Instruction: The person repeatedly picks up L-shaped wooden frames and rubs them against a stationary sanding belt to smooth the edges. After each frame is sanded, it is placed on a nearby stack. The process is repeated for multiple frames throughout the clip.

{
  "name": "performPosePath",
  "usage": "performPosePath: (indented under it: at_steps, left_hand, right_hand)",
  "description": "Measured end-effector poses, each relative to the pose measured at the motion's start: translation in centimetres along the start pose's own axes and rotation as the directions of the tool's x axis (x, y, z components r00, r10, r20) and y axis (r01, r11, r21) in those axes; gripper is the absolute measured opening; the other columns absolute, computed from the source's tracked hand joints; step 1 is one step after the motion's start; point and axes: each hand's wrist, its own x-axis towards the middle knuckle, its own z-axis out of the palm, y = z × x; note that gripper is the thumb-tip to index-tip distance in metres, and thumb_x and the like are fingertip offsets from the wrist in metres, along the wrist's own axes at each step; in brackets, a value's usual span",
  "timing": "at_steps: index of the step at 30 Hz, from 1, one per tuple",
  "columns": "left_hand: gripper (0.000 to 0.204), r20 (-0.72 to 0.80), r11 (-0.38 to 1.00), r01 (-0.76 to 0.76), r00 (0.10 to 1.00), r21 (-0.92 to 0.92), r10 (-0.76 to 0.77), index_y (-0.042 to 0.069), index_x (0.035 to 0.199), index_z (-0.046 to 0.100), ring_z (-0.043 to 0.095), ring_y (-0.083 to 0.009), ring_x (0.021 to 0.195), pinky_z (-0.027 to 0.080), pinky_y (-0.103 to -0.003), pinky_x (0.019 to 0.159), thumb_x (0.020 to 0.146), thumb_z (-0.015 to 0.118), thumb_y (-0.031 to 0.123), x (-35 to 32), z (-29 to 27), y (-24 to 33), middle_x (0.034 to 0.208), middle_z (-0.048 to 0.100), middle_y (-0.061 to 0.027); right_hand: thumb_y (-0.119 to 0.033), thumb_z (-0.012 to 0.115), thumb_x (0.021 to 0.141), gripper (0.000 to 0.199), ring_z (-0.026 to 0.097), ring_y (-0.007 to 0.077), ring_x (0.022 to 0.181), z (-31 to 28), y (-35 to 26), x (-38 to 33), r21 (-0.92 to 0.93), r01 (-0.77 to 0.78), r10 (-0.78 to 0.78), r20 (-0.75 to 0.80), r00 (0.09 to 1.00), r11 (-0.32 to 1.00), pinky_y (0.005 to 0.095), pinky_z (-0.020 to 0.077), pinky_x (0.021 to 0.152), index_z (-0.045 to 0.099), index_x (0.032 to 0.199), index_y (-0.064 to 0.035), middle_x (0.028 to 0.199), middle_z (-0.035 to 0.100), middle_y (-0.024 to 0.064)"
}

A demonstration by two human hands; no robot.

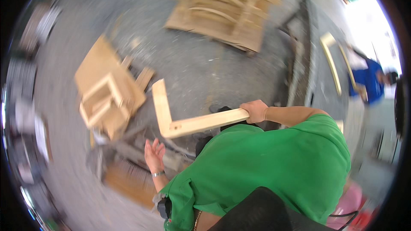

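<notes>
The right hand (255,111) has its fingers wrapped around one end of an L-shaped wooden piece (205,122), which stretches leftward from them; the left hand (155,156), fingers loosely spread and holding nothing, is just below the piece's corner. Beyond are a green shirt (269,158), a wood pile (113,87) on the left, curved slats (214,12) ahead and, far right, a person in blue (367,80)

And I see room over the floor (192,68) past the wooden piece (203,123); a wood pile (99,66) blocks left, the bench (322,81) right!
</notes>
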Motion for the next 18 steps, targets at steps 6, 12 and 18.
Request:
performPosePath:
  at_steps: [6,12,18]
  left_hand:
    - [0.050,0.196,0.836,-0.109,0.981,0.538,0.002,0.005,0.147,0.042,0.067,-0.0172,0.090,0.056,-0.029,0.070,0.103,0.053,0.026,3.1,10.0,3.6,0.126,0.066,-0.0119]
    - [0.049,0.389,0.696,-0.252,0.920,0.672,-0.043,0.005,0.145,0.045,0.067,-0.0164,0.089,0.055,-0.029,0.071,0.102,0.055,0.025,5.3,24.3,5.1,0.124,0.067,-0.0100]
    - [0.050,0.463,0.546,-0.304,0.868,0.781,-0.179,0.003,0.143,0.047,0.068,-0.0170,0.088,0.056,-0.031,0.071,0.099,0.061,0.023,6.6,33.3,3.2,0.116,0.068,-0.0089]
  right_hand:
    - [-0.030,0.073,0.072,0.055,0.069,0.0359,0.102,1.4,5.7,-11.7,0.516,-0.619,0.798,-0.268,0.540,0.592,0.0455,0.0538,0.089,0.061,0.124,-0.0127,0.106,0.072,0.0171]
    - [-0.040,0.084,0.069,0.065,0.070,0.0366,0.103,-10.4,26.2,-14.0,0.760,-0.553,0.934,-0.339,0.114,0.343,0.0473,0.0534,0.090,0.061,0.122,-0.0104,0.109,0.072,0.0189]
    - [-0.047,0.078,0.081,0.089,0.059,0.0375,0.126,-30.7,46.1,-16.1,0.832,-0.478,0.860,-0.440,-0.260,0.281,0.0488,0.0487,0.101,0.038,0.152,-0.0111,0.136,0.061,0.0227]
